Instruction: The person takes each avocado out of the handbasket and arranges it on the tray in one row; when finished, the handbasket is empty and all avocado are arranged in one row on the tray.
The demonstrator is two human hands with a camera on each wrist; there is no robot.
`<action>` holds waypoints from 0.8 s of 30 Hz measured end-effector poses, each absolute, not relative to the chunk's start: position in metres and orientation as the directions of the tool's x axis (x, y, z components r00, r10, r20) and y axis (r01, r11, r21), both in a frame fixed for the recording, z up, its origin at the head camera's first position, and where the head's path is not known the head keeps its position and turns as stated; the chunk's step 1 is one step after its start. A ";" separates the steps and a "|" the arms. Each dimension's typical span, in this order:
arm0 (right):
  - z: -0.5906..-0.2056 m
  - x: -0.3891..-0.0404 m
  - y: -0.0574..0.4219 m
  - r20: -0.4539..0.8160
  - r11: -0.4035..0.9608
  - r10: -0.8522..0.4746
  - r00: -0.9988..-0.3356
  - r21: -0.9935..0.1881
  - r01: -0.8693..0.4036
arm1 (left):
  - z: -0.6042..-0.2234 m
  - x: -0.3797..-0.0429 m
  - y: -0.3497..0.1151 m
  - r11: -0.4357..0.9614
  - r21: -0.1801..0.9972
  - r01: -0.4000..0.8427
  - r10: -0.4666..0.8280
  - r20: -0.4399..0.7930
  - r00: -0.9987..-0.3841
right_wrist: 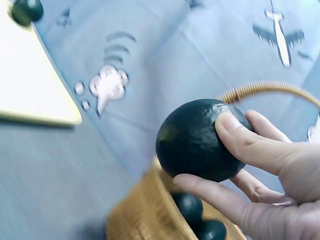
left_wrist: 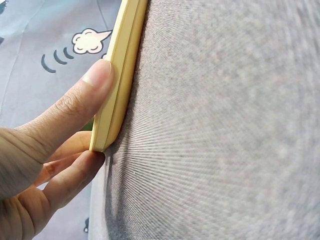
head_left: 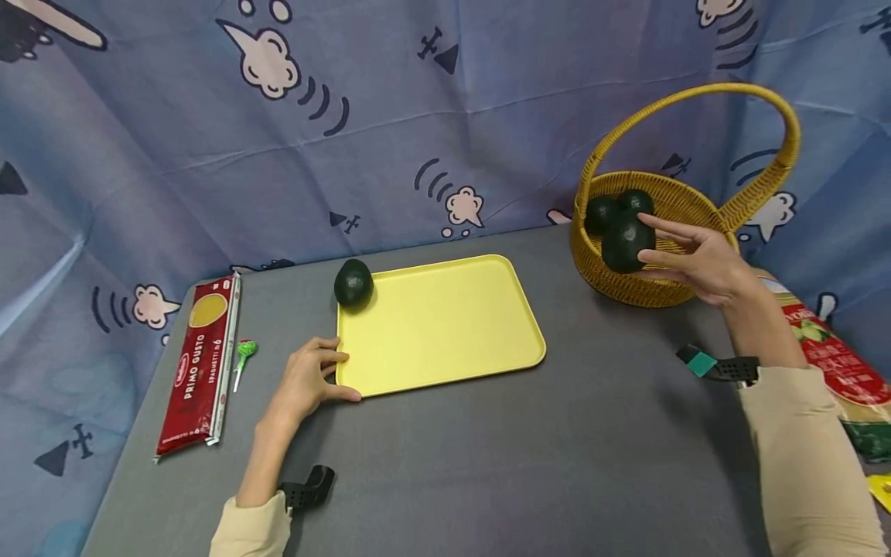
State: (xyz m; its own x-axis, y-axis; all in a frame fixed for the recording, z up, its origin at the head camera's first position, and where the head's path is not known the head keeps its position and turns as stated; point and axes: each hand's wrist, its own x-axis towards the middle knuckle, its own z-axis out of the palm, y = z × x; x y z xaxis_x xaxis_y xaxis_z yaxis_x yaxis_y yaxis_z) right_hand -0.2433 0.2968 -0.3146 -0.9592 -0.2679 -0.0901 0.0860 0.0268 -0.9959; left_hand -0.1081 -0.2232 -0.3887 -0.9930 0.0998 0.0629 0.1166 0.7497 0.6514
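Note:
My right hand grips a dark green avocado between thumb and fingers, above the front of a wicker basket with a tall handle. Two more avocados lie inside that basket. At the near-left corner of a yellow tray, my left hand holds the edge. Its thumb presses the near rim and its other fingers touch the left side, as the left wrist view shows. Another avocado sits on the tray's far-left corner.
A red spaghetti packet lies on the grey table at the left, with a green lollipop beside it. A red and green bag lies at the right, partly behind my right arm. A patterned blue cloth hangs behind.

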 end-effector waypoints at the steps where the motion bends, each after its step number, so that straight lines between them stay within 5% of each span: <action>1: -0.315 -0.241 0.291 -0.072 0.009 -0.294 -0.953 -0.997 0.072 | -0.389 -0.108 -0.223 0.750 0.651 0.114 0.100 0.060 -0.993; 15: -0.360 -0.256 0.196 -0.004 -0.134 -0.535 -0.845 -0.987 0.089 | -0.391 -0.109 -0.223 0.767 0.630 0.119 0.106 0.058 -0.993; 24: -0.373 -0.277 0.133 -0.070 -0.075 -0.587 -0.807 -0.987 0.140 | -0.389 -0.109 -0.224 0.749 0.654 0.104 0.095 0.049 -0.994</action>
